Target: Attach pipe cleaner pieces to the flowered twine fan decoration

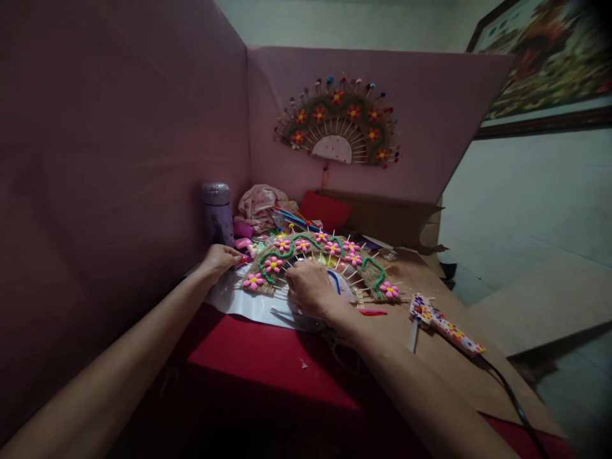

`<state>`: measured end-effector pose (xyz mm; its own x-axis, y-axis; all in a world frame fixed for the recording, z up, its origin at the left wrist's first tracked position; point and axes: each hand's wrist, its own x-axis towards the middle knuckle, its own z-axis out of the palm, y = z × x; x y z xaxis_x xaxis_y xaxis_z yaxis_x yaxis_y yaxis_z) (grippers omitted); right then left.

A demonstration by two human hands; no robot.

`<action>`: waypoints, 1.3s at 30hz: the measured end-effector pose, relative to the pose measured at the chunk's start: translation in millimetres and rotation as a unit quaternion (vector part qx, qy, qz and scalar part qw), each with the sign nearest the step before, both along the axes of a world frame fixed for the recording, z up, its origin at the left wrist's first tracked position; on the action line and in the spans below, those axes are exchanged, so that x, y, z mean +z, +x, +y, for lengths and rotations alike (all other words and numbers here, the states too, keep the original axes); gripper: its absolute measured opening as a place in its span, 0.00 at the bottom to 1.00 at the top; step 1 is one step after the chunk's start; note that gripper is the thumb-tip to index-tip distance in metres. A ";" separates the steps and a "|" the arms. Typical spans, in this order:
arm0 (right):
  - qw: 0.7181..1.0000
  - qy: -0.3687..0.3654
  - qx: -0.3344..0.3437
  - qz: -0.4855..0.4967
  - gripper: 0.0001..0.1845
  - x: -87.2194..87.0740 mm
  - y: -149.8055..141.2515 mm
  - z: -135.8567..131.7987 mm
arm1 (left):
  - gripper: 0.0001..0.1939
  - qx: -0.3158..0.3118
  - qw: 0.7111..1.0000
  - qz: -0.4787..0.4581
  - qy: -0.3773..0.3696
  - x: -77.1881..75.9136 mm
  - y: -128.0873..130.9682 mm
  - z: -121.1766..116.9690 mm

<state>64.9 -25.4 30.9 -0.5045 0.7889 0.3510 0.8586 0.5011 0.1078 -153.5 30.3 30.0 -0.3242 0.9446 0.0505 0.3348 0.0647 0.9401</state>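
Note:
A half-round craft fan (291,245) of twine and thin sticks lies before me, with pink flowers and a wavy green cord on it. Left of the fan, my left hand (220,259) is closed in a pinch on a small red piece (244,259). My right hand (308,285) is curled over the fan's inner middle, its fingertips hidden, so what it holds cannot be made out. Beside that hand a blue curved strip (335,280) rests on the fan's pale centre. Scissors (299,317) lie partly beneath my right wrist.
A flower-patterned glue gun (444,324) with a black cord lies on cardboard (459,376) at the right. A purple bottle (218,213) stands at the back left, near a pink cloth (262,207) and a red sheet (325,211). Another decorated fan (337,121) hangs on the pink panel.

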 end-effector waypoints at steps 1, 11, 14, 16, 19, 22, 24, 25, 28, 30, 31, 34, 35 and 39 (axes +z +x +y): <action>1.000 0.003 -0.001 0.000 0.09 -2.1 -2.3 1.2 | 0.05 -0.004 1.000 -0.003 -0.001 -0.3 -0.4 -0.3; 1.000 0.026 0.004 0.013 0.11 -15.0 -8.6 8.3 | 0.06 -0.019 0.999 -0.021 -0.022 0.8 0.5 -4.1; 1.000 0.026 0.007 0.003 0.10 -15.9 -10.7 10.5 | 0.06 -0.018 0.999 -0.017 -0.028 -0.4 -1.0 -4.1; 1.000 0.023 0.005 -0.004 0.10 -17.2 -12.1 11.6 | 0.05 -0.017 0.999 -0.015 -0.025 -1.5 -2.5 -3.5; 1.000 0.019 0.002 -0.007 0.09 -19.7 -14.3 12.6 | 0.05 -0.017 1.000 -0.015 -0.012 -3.1 -4.1 -1.5; 1.000 0.020 0.001 -0.003 0.10 -22.2 -16.3 13.4 | 0.05 -0.030 0.999 -0.023 -0.003 -4.2 -4.1 0.6; 1.000 0.018 0.000 -0.004 0.11 -23.3 -17.3 13.6 | 0.05 -0.038 0.999 -0.029 -0.006 -4.9 -3.6 1.4; 1.000 0.018 0.000 -0.006 0.11 -23.6 -17.6 13.7 | 0.05 -0.040 0.999 -0.032 -0.008 -5.3 -3.4 1.5; 1.000 0.020 -0.002 -0.007 0.11 -24.4 -18.3 13.3 | 0.05 -0.038 0.998 -0.041 -0.014 -6.5 -3.6 1.1; 1.000 0.021 -0.002 -0.007 0.11 -25.0 -18.5 13.0 | 0.05 -0.035 0.998 -0.047 -0.019 -7.0 -4.0 0.8; 1.000 0.021 -0.003 -0.007 0.12 -25.3 -18.6 12.9 | 0.05 -0.033 0.998 -0.050 -0.022 -7.1 -4.1 0.8; 1.000 0.023 -0.003 -0.009 0.11 -26.3 -19.0 12.8 | 0.05 -0.027 0.998 -0.057 -0.027 -7.1 -4.2 1.1; 1.000 0.024 -0.003 -0.010 0.11 -26.5 -19.1 12.9 | 0.05 -0.025 0.998 -0.060 -0.028 -7.1 -4.0 1.3; 1.000 0.022 -0.007 -0.014 0.11 -27.0 -19.5 13.6 | 0.06 -0.015 0.997 -0.069 -0.029 -7.5 -2.7 1.8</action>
